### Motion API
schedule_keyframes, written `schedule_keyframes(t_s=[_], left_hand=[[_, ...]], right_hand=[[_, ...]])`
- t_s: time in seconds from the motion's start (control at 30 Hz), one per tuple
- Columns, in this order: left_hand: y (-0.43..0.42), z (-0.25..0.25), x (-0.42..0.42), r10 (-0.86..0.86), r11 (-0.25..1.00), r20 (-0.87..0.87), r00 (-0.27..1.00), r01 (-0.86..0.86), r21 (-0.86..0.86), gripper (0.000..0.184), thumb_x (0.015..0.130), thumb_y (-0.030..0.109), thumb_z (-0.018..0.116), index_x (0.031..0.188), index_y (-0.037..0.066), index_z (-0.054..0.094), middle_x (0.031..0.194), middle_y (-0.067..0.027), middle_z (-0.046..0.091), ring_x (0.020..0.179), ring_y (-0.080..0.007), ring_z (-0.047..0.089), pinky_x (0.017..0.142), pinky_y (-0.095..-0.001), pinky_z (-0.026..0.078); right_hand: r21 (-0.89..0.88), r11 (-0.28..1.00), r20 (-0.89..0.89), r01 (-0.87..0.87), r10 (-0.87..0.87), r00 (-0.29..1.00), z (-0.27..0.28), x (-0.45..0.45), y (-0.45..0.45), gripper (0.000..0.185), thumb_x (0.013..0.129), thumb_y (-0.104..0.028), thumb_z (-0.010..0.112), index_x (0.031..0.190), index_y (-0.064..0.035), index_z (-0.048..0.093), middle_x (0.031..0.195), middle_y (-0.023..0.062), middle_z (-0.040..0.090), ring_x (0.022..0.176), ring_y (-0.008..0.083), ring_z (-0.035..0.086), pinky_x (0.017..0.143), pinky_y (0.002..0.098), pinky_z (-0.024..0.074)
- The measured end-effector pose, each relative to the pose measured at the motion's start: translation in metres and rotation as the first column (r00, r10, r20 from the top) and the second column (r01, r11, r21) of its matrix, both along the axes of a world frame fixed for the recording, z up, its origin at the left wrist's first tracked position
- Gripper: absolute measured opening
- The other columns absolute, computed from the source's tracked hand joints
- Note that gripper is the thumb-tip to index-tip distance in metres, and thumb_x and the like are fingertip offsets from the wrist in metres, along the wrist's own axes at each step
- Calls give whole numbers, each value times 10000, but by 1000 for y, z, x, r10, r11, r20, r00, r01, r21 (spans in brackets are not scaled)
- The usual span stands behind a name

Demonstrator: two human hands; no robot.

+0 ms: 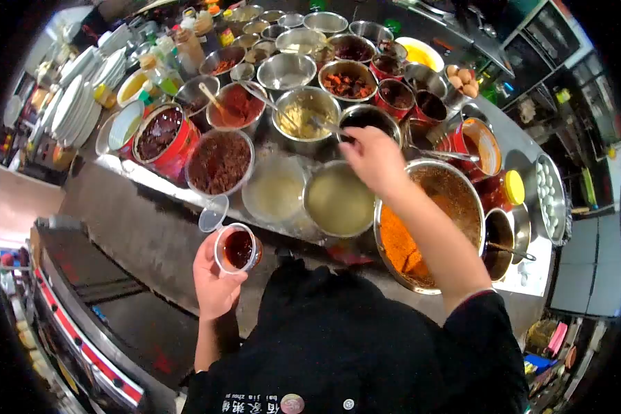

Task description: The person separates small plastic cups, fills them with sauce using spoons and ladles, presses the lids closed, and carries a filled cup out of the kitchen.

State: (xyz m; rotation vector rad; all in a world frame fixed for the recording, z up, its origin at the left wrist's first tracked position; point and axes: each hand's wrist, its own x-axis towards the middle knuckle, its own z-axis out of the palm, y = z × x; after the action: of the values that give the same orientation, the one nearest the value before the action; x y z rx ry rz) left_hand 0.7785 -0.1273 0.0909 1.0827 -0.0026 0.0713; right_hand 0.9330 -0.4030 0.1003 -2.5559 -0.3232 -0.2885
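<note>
My left hand is wrapped round a small clear plastic cup, tilted so its dark red sauce shows. The cup's clear lid hangs open at its far side. My right hand reaches across the table, fingers closed on the handle end of a metal spoon. The spoon points left into a steel bowl of pale yellow minced food, probably garlic. Below that hand is a steel bowl of dark liquid, partly hidden by the fingers.
Under my right forearm stands a large pot of orange-red oil. Two bowls of cloudy liquid, including a steel one, line the near edge. A bowl of dark brown paste and a red tin sit left. Stacked white plates stand farther left.
</note>
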Motion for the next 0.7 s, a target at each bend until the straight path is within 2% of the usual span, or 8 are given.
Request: schedule_keyframes(t_s=[0.1, 0.2, 0.3, 0.43, 0.5, 0.6, 0.63, 0.7], left_hand=[[36, 10, 20, -47, 998, -24, 999, 48, 40, 653, 605, -71, 703, 1206, -62, 450, 1179, -131, 535, 1095, -230, 533, 968, -356, 415], [64, 16, 35, -28, 997, -53, 998, 32, 74, 680, 588, -50, 703, 1215, -68, 440, 1170, -135, 543, 1076, -229, 545, 953, -354, 426], [87, 7, 49, -52, 993, -32, 998, 55, 104, 679, 591, -33, 711, 1213, -72, 441, 1164, -139, 547, 1071, -229, 549, 947, -356, 429], [95, -6, 70, -180, 974, -83, 980, 190, 120, 717, 624, 86, 746, 1239, -75, 414, 1190, -138, 529, 1126, -234, 511, 985, -360, 385], [88, -6, 82, -226, 964, -98, 969, 237, 120, 704, 614, 58, 742, 1229, -71, 425, 1183, -139, 534, 1115, -235, 519, 978, -362, 394], [78, -3, 103, -335, 920, -122, 934, 352, 171, 675, 597, -15, 728, 1209, -59, 448, 1179, -143, 538, 1108, -240, 528, 973, -370, 404], [73, -1, 108, -341, 917, -124, 932, 359, 173, 675, 597, -15, 728, 1209, -59, 448, 1179, -143, 538, 1108, -240, 528, 973, -370, 404], [58, 3, 115, -385, 917, -115, 916, 393, 64, 676, 598, -38, 724, 1214, -51, 446, 1191, -145, 529, 1120, -233, 518, 978, -364, 400]], right_hand=[[-213, 973, -277, 93, -152, 949, -16, 42, 43, 401, 808, -299, 622, 1069, -7, 536, 935, 204, 620, 878, 361, 604, 764, 440, 494], [-210, 960, -266, 184, -237, 934, -38, 69, 52, 316, 831, -291, 591, 982, -14, 571, 884, 200, 633, 842, 368, 612, 743, 446, 497], [28, 940, -123, 341, -335, 934, -43, 63, 45, 248, 869, -260, 537, 860, -23, 612, 804, 215, 623, 772, 376, 607, 696, 446, 495], [295, 840, -203, 455, -411, 889, -31, 34, 20, 268, 870, -287, 567, 878, -26, 626, 682, 188, 608, 646, 356, 600, 607, 401, 476], [142, 846, -150, 515, -495, 856, -22, 21, 8, 276, 857, -288, 590, 875, -15, 628, 649, 176, 595, 597, 329, 591, 572, 378, 466], [209, 833, 21, 513, -528, 849, -35, 12, -13, 232, 863, -225, 591, 901, 0, 633, 607, 158, 597, 566, 260, 604, 539, 326, 466], [210, 829, 18, 519, -534, 845, -43, 9, -23, 232, 863, -225, 591, 901, 0, 633, 607, 158, 597, 566, 260, 604, 539, 326, 466], [431, 622, -300, 654, -585, 754, -44, 5, -31, 258, 880, -212, 575, 956, 31, 622, 614, 135, 602, 556, 196, 608, 529, 291, 467]])
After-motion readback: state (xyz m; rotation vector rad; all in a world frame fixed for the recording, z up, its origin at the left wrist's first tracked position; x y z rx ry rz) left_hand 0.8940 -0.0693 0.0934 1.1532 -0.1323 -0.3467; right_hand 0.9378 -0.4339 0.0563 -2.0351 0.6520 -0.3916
